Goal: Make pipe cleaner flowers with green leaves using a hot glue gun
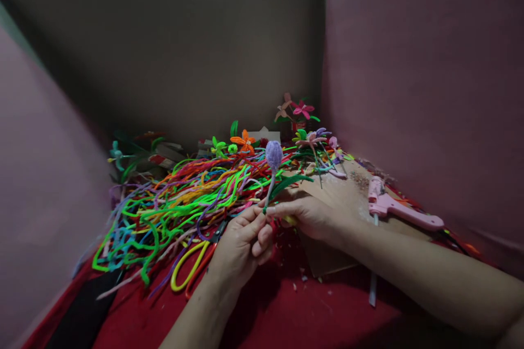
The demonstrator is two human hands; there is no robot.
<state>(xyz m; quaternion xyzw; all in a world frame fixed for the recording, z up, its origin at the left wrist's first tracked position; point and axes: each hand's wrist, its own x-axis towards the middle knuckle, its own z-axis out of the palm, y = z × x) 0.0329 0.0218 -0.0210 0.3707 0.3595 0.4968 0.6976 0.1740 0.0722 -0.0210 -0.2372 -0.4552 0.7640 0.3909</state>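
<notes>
A pipe-cleaner flower with a fuzzy lilac bud (274,155) stands upright on a pale stem (271,188). My left hand (245,242) is closed, pinching the foot of this stem between thumb and finger. Fingertips of my right hand (309,217) meet it there, closed at a dark green pipe cleaner (265,210) that circles the stem. Behind the right fingers rises a long green leaf (292,181); whether it joins the stem is hidden. Something small and yellow (290,220) shows under the right hand. Scissors with yellow and orange handles (190,262) lie beside my left wrist.
A heap of many-coloured pipe cleaners (176,202) spreads over the red cloth (295,311) on the left. Finished flowers (303,109) stand at the back. On the right, a pink glue gun (403,210) rests on a brown board (347,191). Walls close in both sides.
</notes>
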